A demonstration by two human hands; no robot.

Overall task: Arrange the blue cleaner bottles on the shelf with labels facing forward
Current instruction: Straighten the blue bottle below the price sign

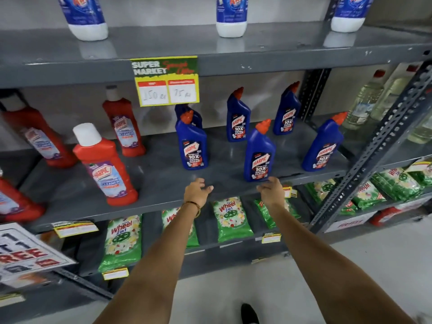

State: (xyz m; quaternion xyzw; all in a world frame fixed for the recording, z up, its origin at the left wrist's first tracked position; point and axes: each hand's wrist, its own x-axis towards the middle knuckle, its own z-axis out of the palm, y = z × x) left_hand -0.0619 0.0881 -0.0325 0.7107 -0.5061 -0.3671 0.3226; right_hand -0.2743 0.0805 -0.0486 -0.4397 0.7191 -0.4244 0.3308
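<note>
Grey metal shelf (pixel 163 174), middle tier: blue cleaner bottles with orange caps, six visible, all upright. Near row: left bottle (pixel 192 143), centre bottle (pixel 259 153), right bottle (pixel 323 145), labels toward the viewer. Far row: one (pixel 238 116) and another (pixel 287 111), labels forward; a sixth bottle (pixel 187 111) mostly hidden behind the left one. Red cleaner bottles (pixel 107 167) stand at left. Left hand (pixel 197 189) and right hand (pixel 271 189) hover at the shelf's near edge, fingers loosely spread, holding nothing. Yellow price tag (pixel 166 81) hangs above.
</note>
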